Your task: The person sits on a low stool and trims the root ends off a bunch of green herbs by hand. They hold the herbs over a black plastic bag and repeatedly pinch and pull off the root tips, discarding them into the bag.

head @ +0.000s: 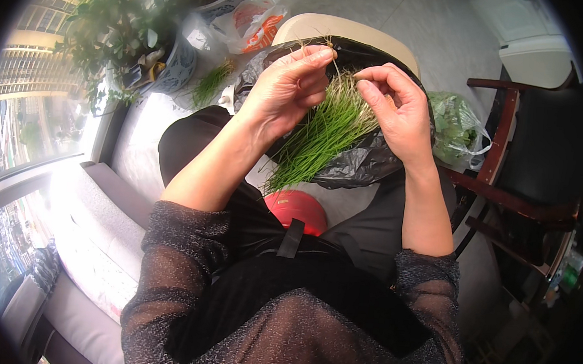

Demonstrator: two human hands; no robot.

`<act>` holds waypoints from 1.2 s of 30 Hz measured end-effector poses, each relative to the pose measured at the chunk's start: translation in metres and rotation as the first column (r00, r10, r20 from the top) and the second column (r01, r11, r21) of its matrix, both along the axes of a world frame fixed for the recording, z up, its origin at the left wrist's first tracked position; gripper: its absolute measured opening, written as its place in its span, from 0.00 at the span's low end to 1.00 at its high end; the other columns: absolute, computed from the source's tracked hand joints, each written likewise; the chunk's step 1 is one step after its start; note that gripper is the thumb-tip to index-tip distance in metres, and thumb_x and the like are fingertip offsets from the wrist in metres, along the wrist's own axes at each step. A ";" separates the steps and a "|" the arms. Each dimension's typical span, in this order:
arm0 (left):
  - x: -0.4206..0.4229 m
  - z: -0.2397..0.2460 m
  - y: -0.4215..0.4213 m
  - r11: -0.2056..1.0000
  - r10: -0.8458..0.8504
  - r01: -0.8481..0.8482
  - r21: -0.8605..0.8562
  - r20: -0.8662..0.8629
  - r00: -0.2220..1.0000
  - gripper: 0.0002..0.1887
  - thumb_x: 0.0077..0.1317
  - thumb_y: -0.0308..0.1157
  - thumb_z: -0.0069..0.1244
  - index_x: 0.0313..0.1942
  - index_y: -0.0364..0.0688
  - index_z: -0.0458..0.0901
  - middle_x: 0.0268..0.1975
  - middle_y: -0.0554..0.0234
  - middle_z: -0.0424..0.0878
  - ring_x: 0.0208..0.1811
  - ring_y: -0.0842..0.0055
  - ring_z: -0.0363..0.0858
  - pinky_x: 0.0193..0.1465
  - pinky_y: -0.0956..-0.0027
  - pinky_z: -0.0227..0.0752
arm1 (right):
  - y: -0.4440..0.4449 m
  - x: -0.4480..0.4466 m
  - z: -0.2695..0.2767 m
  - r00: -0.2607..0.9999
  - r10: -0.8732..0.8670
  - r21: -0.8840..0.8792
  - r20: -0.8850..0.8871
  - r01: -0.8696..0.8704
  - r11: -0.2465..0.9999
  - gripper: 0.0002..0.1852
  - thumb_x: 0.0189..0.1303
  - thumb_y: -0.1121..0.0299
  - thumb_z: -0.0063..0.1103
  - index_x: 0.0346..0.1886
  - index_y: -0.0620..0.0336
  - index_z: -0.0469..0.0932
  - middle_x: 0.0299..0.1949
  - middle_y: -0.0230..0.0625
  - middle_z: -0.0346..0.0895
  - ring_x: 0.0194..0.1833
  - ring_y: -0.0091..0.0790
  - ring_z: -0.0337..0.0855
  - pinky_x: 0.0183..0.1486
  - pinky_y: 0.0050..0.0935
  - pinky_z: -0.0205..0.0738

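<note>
A large bunch of thin green scallions or chives (325,129) with pale rooted ends lies on a black plastic bag (357,166), which is spread over a cream seat or stool (351,28). Above the rooted ends, my left hand (295,84) pinches a thin stalk with a small pale bulb and roots (330,45) between thumb and finger. My right hand (396,106) is just to the right, near the roots of the bunch, its thumb and forefinger slightly apart; whether a fine strand lies between them is unclear.
A small heap of green stalks (212,82) lies on the floor at left, near potted plants (173,69) and a white-and-orange plastic bag (256,24). Right stand a clear bag of leafy greens (455,127) and a dark wooden armchair (504,135). A red round object (297,207) sits between my legs.
</note>
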State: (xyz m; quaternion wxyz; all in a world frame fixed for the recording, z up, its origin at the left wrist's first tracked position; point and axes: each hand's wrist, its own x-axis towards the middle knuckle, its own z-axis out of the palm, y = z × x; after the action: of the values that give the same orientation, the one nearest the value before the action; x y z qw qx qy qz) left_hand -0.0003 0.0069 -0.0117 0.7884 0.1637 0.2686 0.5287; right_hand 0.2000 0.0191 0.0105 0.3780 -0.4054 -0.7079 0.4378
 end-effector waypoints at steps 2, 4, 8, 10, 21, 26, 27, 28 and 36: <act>0.003 0.000 -0.002 1.000 -0.010 0.010 -0.001 -0.035 0.999 0.07 0.69 0.34 0.58 0.42 0.43 0.81 0.21 0.83 0.63 0.20 0.91 0.54 0.24 0.80 0.46 | -0.001 -0.007 -0.001 0.999 0.005 -0.028 -0.041 -0.006 1.000 0.05 0.66 0.75 0.63 0.42 0.66 0.81 0.34 0.23 0.75 0.35 0.15 0.71 0.41 0.17 0.67; 0.005 0.001 -0.003 0.999 -0.040 0.040 -0.001 -0.097 0.994 0.09 0.69 0.36 0.58 0.43 0.43 0.81 0.22 0.83 0.63 0.21 0.90 0.55 0.25 0.79 0.47 | -0.001 -0.012 -0.002 1.000 0.002 -0.041 -0.005 -0.002 0.999 0.04 0.66 0.75 0.63 0.41 0.65 0.81 0.34 0.22 0.76 0.35 0.15 0.72 0.42 0.17 0.68; 0.013 0.006 -0.008 0.999 -0.022 0.019 -0.026 -0.140 0.990 0.10 0.69 0.36 0.59 0.44 0.41 0.80 0.27 0.81 0.73 0.22 0.94 0.59 0.25 0.84 0.49 | 0.001 -0.015 -0.007 0.988 -0.039 -0.203 -0.146 0.008 0.979 0.04 0.66 0.73 0.64 0.39 0.64 0.82 0.33 0.24 0.79 0.34 0.17 0.75 0.40 0.19 0.69; 0.015 0.010 -0.012 0.999 -0.019 0.025 0.024 -0.228 0.973 0.11 0.69 0.37 0.59 0.46 0.41 0.80 0.30 0.78 0.77 0.23 0.94 0.60 0.25 0.84 0.50 | 0.002 -0.016 -0.009 0.949 -0.076 -0.292 -0.305 -0.017 0.956 0.05 0.67 0.72 0.64 0.39 0.63 0.82 0.34 0.26 0.80 0.35 0.19 0.76 0.41 0.21 0.70; 0.015 0.004 -0.016 0.988 -0.120 0.142 0.059 -0.282 0.952 0.09 0.69 0.35 0.58 0.43 0.41 0.79 0.30 0.71 0.80 0.22 0.92 0.62 0.25 0.84 0.52 | -0.001 -0.012 -0.017 0.828 -0.181 -0.459 -0.531 -0.102 0.883 0.05 0.69 0.71 0.62 0.41 0.62 0.83 0.36 0.27 0.82 0.42 0.18 0.79 0.50 0.20 0.71; 0.014 0.004 -0.017 0.990 -0.096 0.121 0.067 -0.298 0.950 0.06 0.69 0.34 0.58 0.38 0.43 0.80 0.27 0.74 0.81 0.22 0.94 0.64 0.24 0.85 0.51 | 0.000 -0.007 -0.016 0.916 -0.157 -0.349 -0.370 0.019 0.937 0.05 0.68 0.72 0.62 0.42 0.63 0.82 0.36 0.26 0.82 0.40 0.16 0.78 0.47 0.19 0.72; 0.014 0.004 -0.018 0.991 -0.085 0.115 0.072 -0.325 0.942 0.06 0.69 0.34 0.58 0.38 0.43 0.80 0.27 0.74 0.81 0.22 0.94 0.64 0.24 0.85 0.51 | 0.000 -0.006 -0.015 0.929 -0.139 -0.308 -0.343 0.028 0.951 0.05 0.68 0.72 0.62 0.42 0.63 0.82 0.36 0.26 0.82 0.39 0.16 0.78 0.46 0.19 0.72; 0.014 0.003 -0.018 0.991 -0.074 0.108 0.078 -0.352 0.933 0.06 0.68 0.34 0.58 0.37 0.43 0.80 0.27 0.74 0.81 0.22 0.94 0.64 0.24 0.85 0.50 | 0.000 -0.005 -0.014 0.948 -0.122 -0.281 -0.295 0.036 0.959 0.05 0.67 0.73 0.63 0.42 0.63 0.82 0.36 0.26 0.82 0.38 0.16 0.78 0.45 0.19 0.72; 0.016 0.002 -0.020 0.971 0.003 0.119 0.207 -0.509 0.861 0.07 0.69 0.31 0.57 0.35 0.38 0.79 0.28 0.75 0.78 0.29 0.90 0.72 0.32 0.82 0.64 | 0.001 -0.002 -0.008 0.996 -0.057 -0.109 -0.072 0.049 0.993 0.03 0.62 0.75 0.66 0.37 0.63 0.83 0.34 0.26 0.81 0.36 0.18 0.78 0.41 0.20 0.71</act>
State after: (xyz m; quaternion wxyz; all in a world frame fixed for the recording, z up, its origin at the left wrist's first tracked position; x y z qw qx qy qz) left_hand 0.0161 -0.0135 -0.0097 0.6815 0.3950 0.3973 0.4708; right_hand 0.1980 0.0198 0.0021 0.3938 -0.4269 -0.6577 0.4798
